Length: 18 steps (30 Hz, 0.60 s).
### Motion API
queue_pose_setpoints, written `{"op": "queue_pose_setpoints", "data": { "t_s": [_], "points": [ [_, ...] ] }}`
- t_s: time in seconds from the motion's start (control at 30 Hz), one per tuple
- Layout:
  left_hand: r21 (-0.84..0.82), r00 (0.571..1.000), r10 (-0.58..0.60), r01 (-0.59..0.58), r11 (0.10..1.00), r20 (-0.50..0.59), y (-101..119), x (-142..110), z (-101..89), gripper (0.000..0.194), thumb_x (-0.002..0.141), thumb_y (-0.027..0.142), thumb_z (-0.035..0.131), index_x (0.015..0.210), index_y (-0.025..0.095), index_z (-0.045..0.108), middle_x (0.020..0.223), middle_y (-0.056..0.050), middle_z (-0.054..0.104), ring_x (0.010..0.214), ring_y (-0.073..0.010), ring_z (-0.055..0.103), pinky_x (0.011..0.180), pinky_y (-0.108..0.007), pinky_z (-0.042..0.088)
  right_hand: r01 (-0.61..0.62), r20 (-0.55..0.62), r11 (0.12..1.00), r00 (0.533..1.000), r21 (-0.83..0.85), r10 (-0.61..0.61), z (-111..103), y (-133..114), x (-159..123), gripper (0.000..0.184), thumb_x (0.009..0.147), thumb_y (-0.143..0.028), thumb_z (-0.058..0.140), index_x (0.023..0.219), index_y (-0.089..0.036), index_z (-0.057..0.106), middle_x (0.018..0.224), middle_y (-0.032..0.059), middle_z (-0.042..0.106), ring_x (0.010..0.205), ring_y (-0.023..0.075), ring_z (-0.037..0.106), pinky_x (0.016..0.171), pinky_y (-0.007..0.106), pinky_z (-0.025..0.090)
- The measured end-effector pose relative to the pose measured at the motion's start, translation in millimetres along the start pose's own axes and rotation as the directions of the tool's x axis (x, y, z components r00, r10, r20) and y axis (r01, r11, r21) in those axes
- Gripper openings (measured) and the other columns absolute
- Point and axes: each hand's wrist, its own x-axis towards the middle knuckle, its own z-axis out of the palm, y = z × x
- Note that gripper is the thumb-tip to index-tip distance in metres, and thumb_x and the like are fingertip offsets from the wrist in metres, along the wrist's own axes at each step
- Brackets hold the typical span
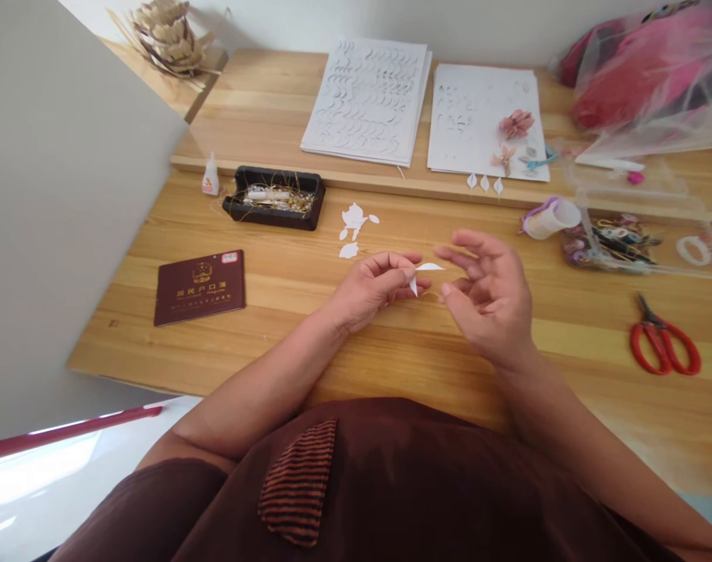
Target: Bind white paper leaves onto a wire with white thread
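Over the middle of the desk, my left hand (377, 286) pinches white paper petals (429, 267) between thumb and fingers. One pointed petal juts to the right and another hangs downward. A thin gold wire (431, 293) curves from beneath them toward my right thumb; whether it touches the thumb I cannot tell. My right hand (489, 297) is just right of the petals, fingers spread and curved, with nothing visibly gripped. Beyond my left hand, several loose white paper cutouts (352, 215) lie on the wood.
A black tray (317, 204) holds gold wire, beside a small glue bottle (210, 176). A maroon booklet (200, 287) lies left; red-handled scissors (663, 343) lie right. Printed sheets (368, 101), three small white petals (485, 183), a white spool (552, 218) and a clear box (666, 261) sit farther back.
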Motion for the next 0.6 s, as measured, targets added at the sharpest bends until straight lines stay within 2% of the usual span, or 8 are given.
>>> {"op": "queue_pose_setpoints", "data": {
  "t_s": [0.1, 0.17, 0.27, 0.33, 0.43, 0.53, 0.6],
  "points": [
    [0.007, 0.999, -0.029, 0.029, 1.0, 0.021, -3.2, -0.9, -0.5, 0.034, 0.072, 0.034, 0.091, 0.079, 0.014, 0.064, 0.131, -0.008, 0.067, 0.088, -0.0115, 0.073, 0.082, -0.028, 0.057, -0.099, 0.115, 0.991, 0.989, 0.088, 0.089, 3.9, -5.0, -4.4, 0.061, 0.086, -0.02, 0.068, 0.142, -0.034, 0.047, 0.15, 0.0118, 0.054, 0.109, 0.025, 0.071, 0.061, 0.031, 0.059],
    [0.024, 0.999, -0.031, 0.03, 0.999, 0.043, -5.3, -0.7, -1.2, 0.032, 0.074, 0.033, 0.089, 0.079, 0.014, 0.064, 0.114, -0.006, 0.071, 0.082, -0.0099, 0.07, 0.077, -0.027, 0.056, -0.146, 0.181, 0.979, 0.976, 0.139, 0.12, 5.5, -4.4, -5.9, 0.062, 0.085, -0.017, 0.066, 0.141, -0.034, 0.046, 0.145, 0.0103, 0.057, 0.091, 0.019, 0.072, 0.057, 0.03, 0.057],
    [0.025, 0.996, -0.029, 0.027, 0.999, 0.083, -7.7, -0.1, -1.7, 0.03, 0.076, 0.033, 0.089, 0.079, 0.015, 0.065, 0.091, -0.002, 0.07, 0.078, -0.0104, 0.068, 0.078, -0.029, 0.056, -0.163, 0.206, 0.973, 0.97, 0.163, 0.128, 5.8, -2.7, -6.0, 0.057, 0.084, -0.016, 0.068, 0.136, -0.031, 0.049, 0.131, 0.0074, 0.063, 0.068, 0.0108, 0.063, 0.056, 0.028, 0.054],
    [0.026, 0.997, -0.03, 0.028, 0.999, 0.077, -8.7, 0.2, -1.8, 0.03, 0.075, 0.034, 0.089, 0.079, 0.015, 0.066, 0.087, -0.002, 0.069, 0.081, -0.0114, 0.068, 0.081, -0.029, 0.056, -0.167, 0.19, 0.978, 0.972, 0.126, 0.142, 5.3, -2.9, -5.4, 0.047, 0.085, -0.017, 0.069, 0.128, -0.027, 0.055, 0.119, 0.0062, 0.068, 0.066, 0.0101, 0.06, 0.06, 0.029, 0.053],
    [0.065, 0.998, -0.017, 0.013, 0.998, 0.055, -9.8, 0.7, -2.5, 0.03, 0.075, 0.035, 0.088, 0.079, 0.015, 0.067, 0.087, -0.002, 0.07, 0.08, -0.0111, 0.066, 0.083, -0.03, 0.054, -0.163, 0.176, 0.984, 0.973, 0.074, 0.148, 4.7, -3.0, -4.6, 0.023, 0.089, -0.022, 0.07, 0.111, -0.024, 0.064, 0.105, 0.0061, 0.074, 0.075, 0.0146, 0.064, 0.067, 0.031, 0.054],
    [0.153, 0.998, 0.03, -0.038, 0.987, 0.051, -10.2, 1.6, -3.9, 0.029, 0.076, 0.036, 0.086, 0.079, 0.014, 0.068, 0.103, -0.006, 0.074, 0.087, -0.012, 0.066, 0.088, -0.03, 0.051, -0.108, 0.13, 0.993, 0.986, 0.056, 0.1, 4.9, -0.9, -4.0, 0.009, 0.091, -0.024, 0.071, 0.099, -0.023, 0.068, 0.096, 0.0047, 0.075, 0.081, 0.0175, 0.068, 0.072, 0.033, 0.055],
    [0.215, 0.998, 0.053, -0.061, 0.975, 0.045, -9.4, 2.1, -4.8, 0.027, 0.077, 0.036, 0.085, 0.079, 0.013, 0.07, 0.11, -0.008, 0.074, 0.093, -0.013, 0.066, 0.09, -0.029, 0.049, -0.077, 0.077, 0.997, 0.994, 0.014, 0.076, 4.9, 0.7, -3.3, 0.004, 0.09, -0.024, 0.072, 0.091, -0.023, 0.069, 0.083, 0.0022, 0.073, 0.077, 0.0171, 0.068, 0.07, 0.031, 0.053]
  ]
}}
